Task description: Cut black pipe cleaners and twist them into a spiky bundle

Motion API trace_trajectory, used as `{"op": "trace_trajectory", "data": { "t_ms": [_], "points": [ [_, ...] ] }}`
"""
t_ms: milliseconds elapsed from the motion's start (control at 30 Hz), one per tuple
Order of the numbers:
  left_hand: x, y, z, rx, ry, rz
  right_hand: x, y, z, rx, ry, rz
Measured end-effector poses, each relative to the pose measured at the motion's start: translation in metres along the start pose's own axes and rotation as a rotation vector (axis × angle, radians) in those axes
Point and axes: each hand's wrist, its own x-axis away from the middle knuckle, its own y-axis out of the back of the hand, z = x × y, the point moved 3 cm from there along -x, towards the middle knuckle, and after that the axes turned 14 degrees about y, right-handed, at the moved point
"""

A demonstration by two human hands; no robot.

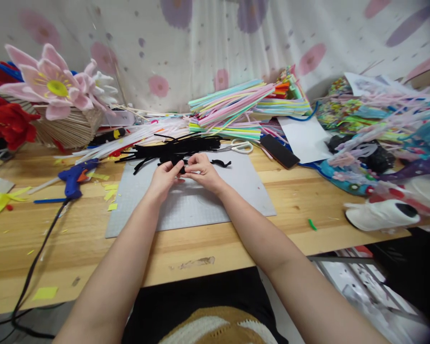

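Observation:
Over the grey cutting mat (pixel 200 205), my left hand (pixel 166 177) and my right hand (pixel 203 173) meet, fingers closed in a pinch. Between them is a small black fuzzy piece of pipe cleaner (pixel 183 168), mostly covered by my fingertips, so its shape cannot be made out. Just beyond my hands lies a loose bundle of black pipe cleaners (pixel 197 143). A short, bent black piece (pixel 221 164) rests on the mat to the right of my right hand. Scissors with pale handles (pixel 241 146) lie at the mat's back edge.
A blue glue gun (pixel 71 179) with a trailing black cord lies left of the mat. Behind are stacked pastel pipe cleaners (pixel 232 105). A dark phone (pixel 279 151) and white paper (pixel 304 138) lie right. A pink fuzzy flower (pixel 55 86) stands back left.

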Motion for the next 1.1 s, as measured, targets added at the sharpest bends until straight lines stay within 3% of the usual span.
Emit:
{"op": "trace_trajectory", "data": {
  "t_ms": [300,533,767,900,1100],
  "points": [
    [-0.003,0.009,-0.002,-0.175,-0.134,-0.128,0.005,-0.011,-0.006,-0.331,-0.162,0.048],
    [-0.005,0.009,-0.001,-0.238,-0.167,-0.13,0.004,-0.016,-0.002,-0.287,-0.149,0.034],
    [-0.006,0.011,-0.005,-0.612,-0.33,-0.31,0.005,-0.009,-0.017,-0.306,-0.304,0.017],
    [-0.004,0.01,-0.005,-0.749,-0.36,-0.309,0.006,-0.008,-0.016,-0.415,-0.425,-0.002],
    [-0.006,0.011,0.001,-0.747,-0.33,-0.23,0.007,-0.013,-0.015,-0.487,-0.544,-0.054]
  ]
}}
